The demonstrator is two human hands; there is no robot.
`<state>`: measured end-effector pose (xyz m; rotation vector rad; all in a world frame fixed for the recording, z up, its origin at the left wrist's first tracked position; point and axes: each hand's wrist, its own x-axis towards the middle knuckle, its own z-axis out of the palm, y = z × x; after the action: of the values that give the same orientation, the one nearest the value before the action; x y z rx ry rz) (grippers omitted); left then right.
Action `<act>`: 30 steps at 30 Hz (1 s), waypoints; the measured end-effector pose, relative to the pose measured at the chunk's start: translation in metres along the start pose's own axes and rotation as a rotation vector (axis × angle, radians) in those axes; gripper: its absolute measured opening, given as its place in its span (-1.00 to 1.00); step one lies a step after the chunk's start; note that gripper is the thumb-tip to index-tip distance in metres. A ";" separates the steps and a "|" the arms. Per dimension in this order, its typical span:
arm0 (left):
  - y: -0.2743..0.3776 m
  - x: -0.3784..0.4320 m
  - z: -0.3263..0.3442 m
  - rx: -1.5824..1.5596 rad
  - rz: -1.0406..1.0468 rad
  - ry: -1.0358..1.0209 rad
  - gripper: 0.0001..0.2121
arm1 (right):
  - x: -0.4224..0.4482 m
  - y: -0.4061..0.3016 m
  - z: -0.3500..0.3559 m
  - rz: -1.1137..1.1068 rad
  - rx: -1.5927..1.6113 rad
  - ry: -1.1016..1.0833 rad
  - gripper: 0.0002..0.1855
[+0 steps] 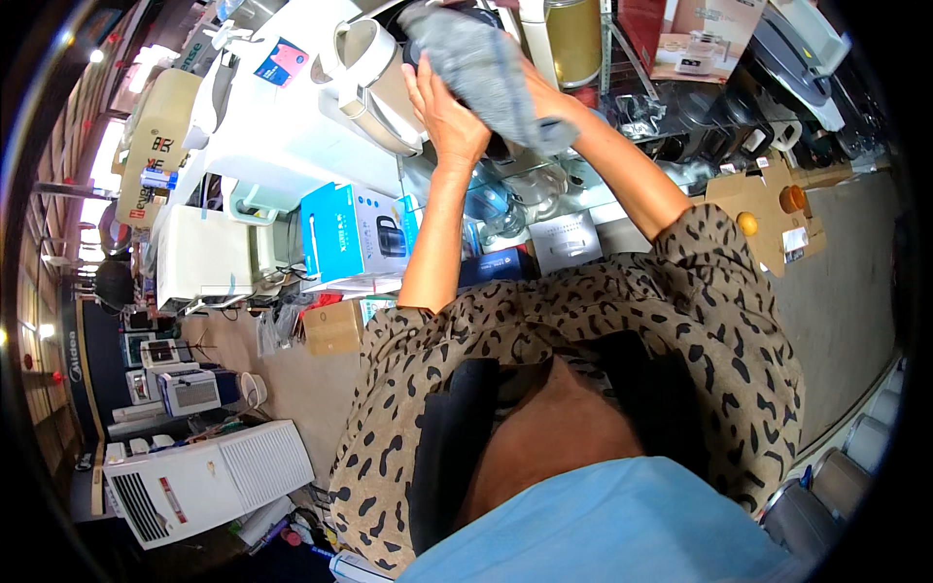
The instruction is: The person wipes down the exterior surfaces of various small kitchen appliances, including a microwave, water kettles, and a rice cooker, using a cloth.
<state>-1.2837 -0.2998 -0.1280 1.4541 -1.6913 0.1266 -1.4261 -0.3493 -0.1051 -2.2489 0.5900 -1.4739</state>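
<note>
A grey cloth point(477, 73) is bunched between my two hands at the top of the view, partly blurred. My right hand point(538, 86) grips it from the right, its fingers mostly hidden behind the fabric. To the left, my left hand point(450, 116) has its fingers stretched upward along the cloth and a dark item point(501, 148) under it. The cloth covers most of that item, so its kind and the left hand's hold are unclear. Close by my left fingers stands a beige and white electric kettle point(379, 80) with a loop handle.
Glass shelving point(619, 138) holds glassware and boxes below my hands. A blue and white kettle box point(357, 233) stands left of my left forearm. A gold cylindrical vessel point(574, 44) is at upper right. Flattened cardboard point(762, 200) lies on the right; a white air-conditioner unit point(211, 481) lies lower left.
</note>
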 end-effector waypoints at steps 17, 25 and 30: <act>0.002 0.002 -0.002 0.012 -0.019 0.008 -0.09 | 0.071 0.100 0.030 0.239 -0.211 -0.307 -0.41; -0.025 -0.003 -0.001 0.173 0.113 -0.118 -0.17 | 0.007 -0.008 0.025 0.039 -0.512 -0.133 -0.42; -0.018 0.002 -0.004 0.060 0.142 -0.100 -0.22 | 0.011 -0.005 0.028 -0.003 -0.374 0.075 -0.52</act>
<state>-1.2661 -0.3048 -0.1323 1.4038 -1.8865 0.1869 -1.3953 -0.3487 -0.1050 -2.4738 0.9549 -1.5610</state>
